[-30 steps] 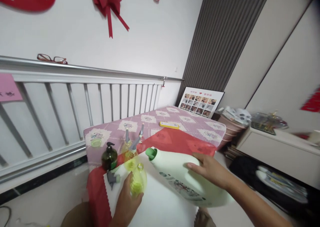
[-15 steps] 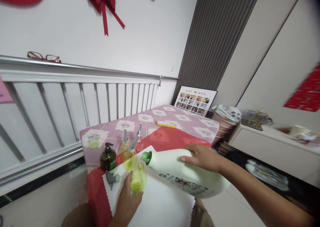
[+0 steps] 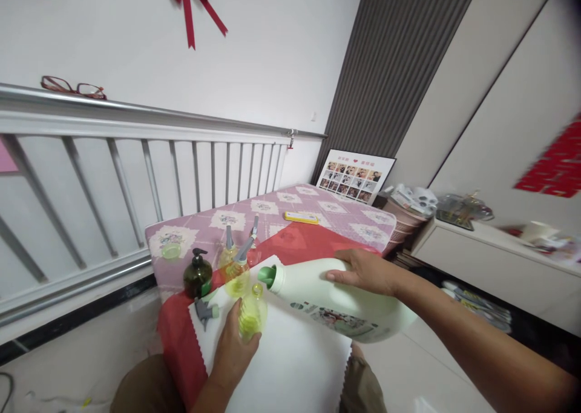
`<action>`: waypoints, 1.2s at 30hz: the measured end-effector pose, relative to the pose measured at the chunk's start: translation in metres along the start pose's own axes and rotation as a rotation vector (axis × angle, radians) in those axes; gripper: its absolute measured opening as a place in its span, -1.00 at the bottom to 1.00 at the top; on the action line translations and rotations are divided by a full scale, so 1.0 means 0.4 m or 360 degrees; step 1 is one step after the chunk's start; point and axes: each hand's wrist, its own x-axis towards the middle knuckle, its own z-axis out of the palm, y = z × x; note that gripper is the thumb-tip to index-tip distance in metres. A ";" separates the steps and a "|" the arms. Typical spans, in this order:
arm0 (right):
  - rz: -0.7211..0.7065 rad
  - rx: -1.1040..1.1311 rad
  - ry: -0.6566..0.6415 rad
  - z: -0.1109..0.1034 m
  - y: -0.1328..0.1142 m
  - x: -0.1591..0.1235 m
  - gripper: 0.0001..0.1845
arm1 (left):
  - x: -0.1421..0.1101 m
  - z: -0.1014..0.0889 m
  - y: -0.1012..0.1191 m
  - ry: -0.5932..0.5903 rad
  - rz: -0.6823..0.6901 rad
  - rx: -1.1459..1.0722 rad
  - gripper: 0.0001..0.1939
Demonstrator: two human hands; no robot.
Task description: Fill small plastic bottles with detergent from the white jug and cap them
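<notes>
My left hand point(image 3: 233, 346) is wrapped round a small clear yellow bottle point(image 3: 253, 313) with an uncapped neck, upright on the white mat point(image 3: 290, 364). A large pale green detergent jug point(image 3: 318, 286) lies tilted nearly level in the air, and my right hand point(image 3: 363, 272) grips it from above. Its green spout points left, just above and to the right of the small bottle's mouth. I cannot make out any liquid between them. Beside my left hand a grey spray head point(image 3: 206, 312) rests on the mat. Behind it stand yellow spray bottles point(image 3: 236, 278) with grey triggers.
A dark green pump bottle point(image 3: 198, 277) stands left of the spray bottles. Farther left sits a pale green lid point(image 3: 171, 251). A yellow case point(image 3: 301, 217) lies on the flowered tablecloth point(image 3: 290, 198), near a red cloth point(image 3: 308, 243). A photo board point(image 3: 354, 177) leans at the far corner.
The view has tipped slightly downward, so the scene sits a little higher. Both hands keep their holds, and the jug and small bottle stay almost in the same relation.
</notes>
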 end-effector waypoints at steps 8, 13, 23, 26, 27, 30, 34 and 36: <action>0.0025 -0.0031 -0.0066 -0.001 -0.016 0.005 -0.49 | -0.006 -0.004 0.011 0.0003 0.0004 -0.0001 -0.19; -0.0006 -0.0027 -0.0054 -0.009 -0.020 0.013 -0.51 | -0.008 -0.003 0.011 -0.0032 -0.0004 0.0018 -0.18; 0.0055 -0.0226 -0.0092 -0.002 -0.012 0.012 -0.42 | -0.004 0.017 -0.003 -0.0057 0.0002 0.0033 -0.16; 0.0035 -0.0229 -0.0095 0.000 -0.005 0.014 -0.40 | -0.004 0.014 0.001 -0.0063 -0.0010 0.0014 -0.16; 0.0037 -0.0223 -0.0099 -0.002 -0.005 0.013 -0.40 | -0.004 0.012 0.003 -0.0067 -0.0015 0.0014 -0.16; 0.0071 -0.0197 -0.0111 -0.009 -0.015 0.008 -0.42 | -0.005 0.007 0.007 -0.0094 -0.0029 0.0029 -0.17; 0.0075 -0.0160 -0.0109 -0.019 -0.033 0.000 -0.47 | -0.008 0.002 0.018 -0.0084 -0.0022 0.0017 -0.17; 0.0063 -0.0157 -0.0117 -0.021 -0.039 0.001 -0.49 | -0.010 0.001 0.024 -0.0068 -0.0022 0.0023 -0.18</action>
